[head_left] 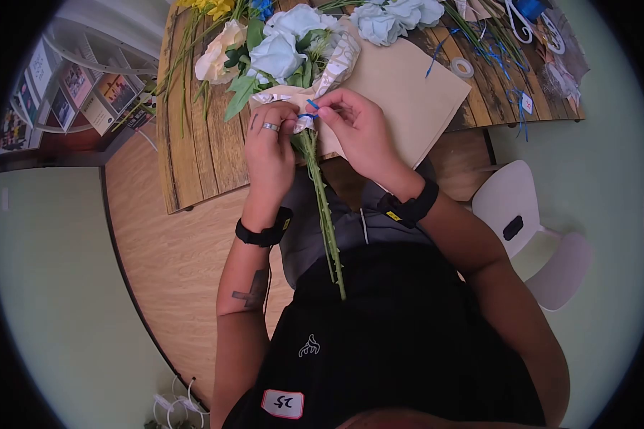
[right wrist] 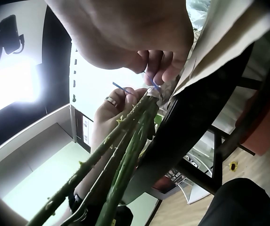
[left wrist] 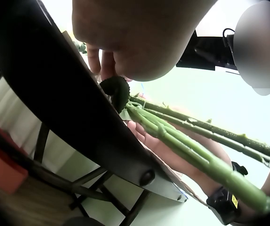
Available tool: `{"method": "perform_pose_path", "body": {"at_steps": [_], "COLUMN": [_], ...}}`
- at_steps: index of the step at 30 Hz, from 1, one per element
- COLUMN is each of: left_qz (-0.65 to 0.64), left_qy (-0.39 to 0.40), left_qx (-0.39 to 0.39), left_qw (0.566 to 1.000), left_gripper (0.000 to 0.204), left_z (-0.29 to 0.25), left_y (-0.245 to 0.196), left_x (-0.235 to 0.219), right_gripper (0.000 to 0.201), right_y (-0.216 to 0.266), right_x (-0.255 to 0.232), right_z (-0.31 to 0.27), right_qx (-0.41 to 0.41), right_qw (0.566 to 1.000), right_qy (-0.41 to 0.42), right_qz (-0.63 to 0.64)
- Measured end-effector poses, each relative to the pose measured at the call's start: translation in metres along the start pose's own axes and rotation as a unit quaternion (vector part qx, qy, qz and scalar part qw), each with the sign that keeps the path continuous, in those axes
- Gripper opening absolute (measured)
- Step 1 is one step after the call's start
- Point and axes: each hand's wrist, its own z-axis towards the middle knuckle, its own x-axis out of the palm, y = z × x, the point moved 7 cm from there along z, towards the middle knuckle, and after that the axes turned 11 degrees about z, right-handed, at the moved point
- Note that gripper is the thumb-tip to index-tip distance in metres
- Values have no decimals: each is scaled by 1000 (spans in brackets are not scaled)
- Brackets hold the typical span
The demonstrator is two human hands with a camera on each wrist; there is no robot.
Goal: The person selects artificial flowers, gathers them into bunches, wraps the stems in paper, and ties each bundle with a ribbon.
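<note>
A bouquet of pale blue artificial roses (head_left: pixel 277 57) and a cream rose (head_left: pixel 220 56) lies at the table's front edge, in white-and-gold printed wrapping paper (head_left: pixel 342 63). Its long green stems (head_left: pixel 329 222) extend past the edge toward the person's lap. Around the gathered neck of the paper runs a thin blue ribbon (head_left: pixel 308 115). My left hand (head_left: pixel 270 139), wearing a ring, pinches the ribbon on the left side of the neck. On the other side, my right hand (head_left: pixel 359 132) pinches it between thumb and fingertips. A blue end (right wrist: pixel 120 87) pokes out by the left fingers in the right wrist view.
Brown paper sheets (head_left: pixel 408 93) lie under and right of the bouquet. A tape roll (head_left: pixel 462 68) and more blue roses (head_left: pixel 393 20) are on the wooden table (head_left: pixel 200 161). A white chair (head_left: pixel 511 200) bearing a dark object stands at the right.
</note>
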Motion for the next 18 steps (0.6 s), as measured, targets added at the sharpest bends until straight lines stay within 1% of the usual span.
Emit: {"method": "perform_pose_path", "body": {"at_steps": [1, 2, 4, 5, 7, 11, 13, 14, 16, 18], "left_qz": [-7, -7, -9, -10, -7, -29, -38, -37, -13, -3], "left_qy": [8, 9, 15, 16, 30, 26, 31, 31, 22, 32], "left_qx": [-21, -22, -62, -61, -77, -86, -120, -121, -126, -135], "left_qw": [1000, 1000, 998, 998, 997, 996, 992, 991, 992, 990], "left_gripper": [8, 8, 4, 4, 4, 6, 10, 10, 12, 13], "left_z": [0, 0, -1, -1, 0, -2, -3, -3, -2, -1], "left_y": [3, 3, 7, 6, 5, 11, 12, 10, 8, 7], "left_x": [1, 1, 3, 3, 3, 6, 5, 5, 4, 3], "right_gripper": [11, 11, 10, 10, 8, 9, 10, 10, 12, 12], "right_y": [0, 0, -4, -6, -10, -11, -7, -3, 1, 0], "right_x": [0, 0, -3, -4, -3, -4, -2, -1, -2, -2], "right_z": [-1, 0, 2, 3, 5, 7, 7, 7, 7, 8], "right_qx": [0, 1, 11, 12, 20, 22, 16, 17, 34, 33], "right_qw": [1000, 1000, 1000, 1000, 1000, 1000, 1000, 1000, 998, 998], "right_qy": [-1, -2, -1, -2, 7, 4, 4, 5, -2, -7], "right_qz": [-13, -13, -22, -22, 17, 21, -16, -16, -58, -57]}}
